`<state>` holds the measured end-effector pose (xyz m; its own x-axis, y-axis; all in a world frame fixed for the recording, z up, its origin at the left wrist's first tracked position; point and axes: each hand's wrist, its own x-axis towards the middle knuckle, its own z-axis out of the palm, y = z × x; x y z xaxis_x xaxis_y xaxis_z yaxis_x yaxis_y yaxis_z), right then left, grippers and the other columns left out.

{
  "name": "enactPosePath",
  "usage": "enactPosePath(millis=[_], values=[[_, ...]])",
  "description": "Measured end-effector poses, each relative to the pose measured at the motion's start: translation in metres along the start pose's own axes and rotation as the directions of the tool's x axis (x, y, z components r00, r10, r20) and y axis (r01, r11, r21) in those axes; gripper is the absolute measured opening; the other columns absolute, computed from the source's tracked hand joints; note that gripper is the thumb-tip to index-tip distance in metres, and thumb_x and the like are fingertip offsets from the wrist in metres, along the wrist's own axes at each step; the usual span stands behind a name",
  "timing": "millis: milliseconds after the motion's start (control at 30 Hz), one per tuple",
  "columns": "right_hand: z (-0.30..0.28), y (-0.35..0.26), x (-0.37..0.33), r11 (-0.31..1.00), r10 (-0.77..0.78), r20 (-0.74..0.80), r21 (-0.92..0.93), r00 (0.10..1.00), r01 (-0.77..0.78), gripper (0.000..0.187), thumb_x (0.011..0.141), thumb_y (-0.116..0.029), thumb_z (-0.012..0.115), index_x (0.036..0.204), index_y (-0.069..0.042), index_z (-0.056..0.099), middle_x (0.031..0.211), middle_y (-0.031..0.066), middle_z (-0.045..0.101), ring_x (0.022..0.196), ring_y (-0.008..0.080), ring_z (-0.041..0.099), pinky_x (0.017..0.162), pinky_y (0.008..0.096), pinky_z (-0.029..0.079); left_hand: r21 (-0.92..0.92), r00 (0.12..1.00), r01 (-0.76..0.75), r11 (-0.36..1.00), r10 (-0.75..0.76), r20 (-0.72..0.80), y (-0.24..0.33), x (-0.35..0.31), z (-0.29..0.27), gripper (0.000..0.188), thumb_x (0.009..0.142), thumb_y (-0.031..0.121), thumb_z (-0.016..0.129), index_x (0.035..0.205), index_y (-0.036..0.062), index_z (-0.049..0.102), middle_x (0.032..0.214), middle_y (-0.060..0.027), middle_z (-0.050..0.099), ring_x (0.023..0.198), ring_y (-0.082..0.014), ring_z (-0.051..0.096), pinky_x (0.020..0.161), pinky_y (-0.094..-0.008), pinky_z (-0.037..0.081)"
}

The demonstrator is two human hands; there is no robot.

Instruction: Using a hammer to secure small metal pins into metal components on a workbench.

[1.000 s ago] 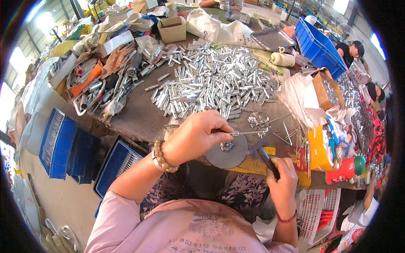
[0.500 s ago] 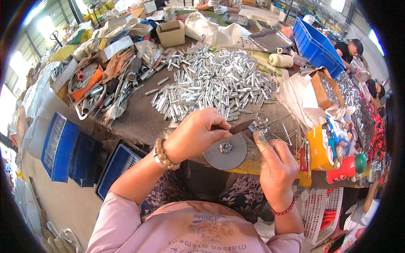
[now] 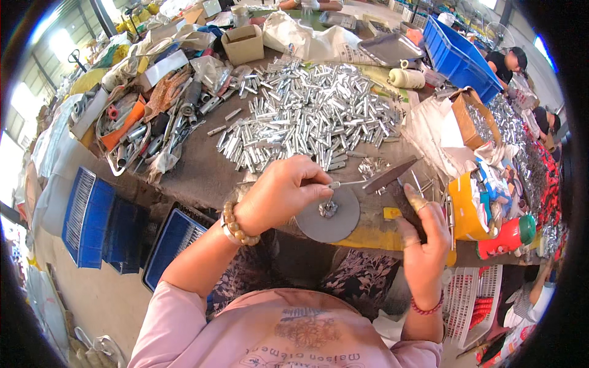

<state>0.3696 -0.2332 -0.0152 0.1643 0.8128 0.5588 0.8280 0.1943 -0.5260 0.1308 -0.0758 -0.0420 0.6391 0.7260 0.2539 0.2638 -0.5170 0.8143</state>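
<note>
My left hand (image 3: 288,190) is closed, with thumb and fingertips pinching a small silvery metal piece (image 3: 334,184). A thin metal rod (image 3: 353,182) reaches from that piece toward the right. My right hand (image 3: 424,236) is wrapped round the dark handle of a hammer (image 3: 410,211), whose pointed dark head is raised just beyond the rod's end. Below my left fingertips lies a round grey disc (image 3: 325,227) with a small lumpy metal part (image 3: 328,209) on its middle. Past my hands spreads a large heap of silvery metal pieces (image 3: 313,116).
Small metal parts (image 3: 373,165) lie behind the hammer. Tools and scrap (image 3: 153,132) crowd the left; a yellow box (image 3: 467,211) and a red jar (image 3: 506,238) stand right. Blue bins (image 3: 89,214) are at lower left. A blue crate (image 3: 461,58) sits far right, near another person (image 3: 508,64).
My right hand has moved right and slightly nearer me, and the hammer head has swung away from my left fingertips. The thin rod now shows. My left hand has barely moved.
</note>
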Motion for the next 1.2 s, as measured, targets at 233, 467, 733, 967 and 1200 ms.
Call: enactPosePath(millis=[233,467,733,967,1200], values=[[-0.012,0.074,-0.044,0.800,0.490,0.188,0.291,0.851,-0.525,0.045,0.093,0.010,0.064,0.138,0.005,0.065,0.126,0.0095,0.073,0.114,0.0171,0.068,0.099,0.0314,0.052,-0.072,0.995,0.084,0.994,-0.088,-0.051,-0.008,0.000,-0.001,0.016,0.093,0.006,0.078,0.108,0.0006,0.077,0.097,-0.0030,0.069,0.088,-0.0105,0.064,0.078,-0.0271,0.052],[-0.025,0.072,-0.035,0.783,0.539,0.208,0.232,0.816,-0.577,0.044,0.093,0.006,0.068,0.137,0.001,0.067,0.116,0.0051,0.073,0.102,0.0101,0.068,0.089,0.0252,0.052,-0.114,0.991,0.135,0.984,-0.137,-0.008,-0.011,-0.002,-0.001,0.015,0.095,0.006,0.076,0.109,0.0004,0.076,0.098,-0.0005,0.069,0.089,-0.0076,0.062,0.079,-0.0246,0.049],[-0.017,0.104,-0.035,0.885,0.136,0.070,-0.457,0.988,-0.089,0.035,0.087,0.001,0.073,0.121,-0.005,0.075,0.103,0.0122,0.070,0.089,0.0280,0.070,0.078,0.0367,0.055,-0.026,0.996,0.082,0.996,-0.083,-0.034,-0.009,-0.010,-0.007,0.016,0.093,0.004,0.077,0.108,0.0007,0.077,0.096,-0.0014,0.067,0.086,-0.0098,0.060,0.077,-0.0253,0.047],[0.062,0.010,-0.005,0.930,0.213,0.185,0.264,0.959,-0.257,0.032,0.083,0.001,0.081,0.114,-0.003,0.076,0.108,0.0111,0.067,0.084,0.0248,0.069,0.074,0.0376,0.057,-0.027,0.996,0.045,0.999,-0.047,-0.082,0.000,-0.015,0.002,0.017,0.091,0.006,0.079,0.108,0.0034,0.078,0.094,-0.0027,0.066,0.083,-0.0108,0.061,0.071,-0.0268,0.047],[0.116,0.011,0.002,0.818,0.187,0.232,0.501,0.955,-0.282,0.017,0.087,-0.002,0.081,0.103,0.000,0.074,0.097,0.0124,0.071,0.078,0.0229,0.068,0.069,0.0322,0.053,-0.010,0.991,0.020,1.000,-0.021,-0.130,0.008,-0.020,0.005,0.016,0.092,0.006,0.078,0.108,0.0027,0.078,0.093,-0.0035,0.065,0.079,-0.0108,0.059,0.070,-0.0269,0.047]])
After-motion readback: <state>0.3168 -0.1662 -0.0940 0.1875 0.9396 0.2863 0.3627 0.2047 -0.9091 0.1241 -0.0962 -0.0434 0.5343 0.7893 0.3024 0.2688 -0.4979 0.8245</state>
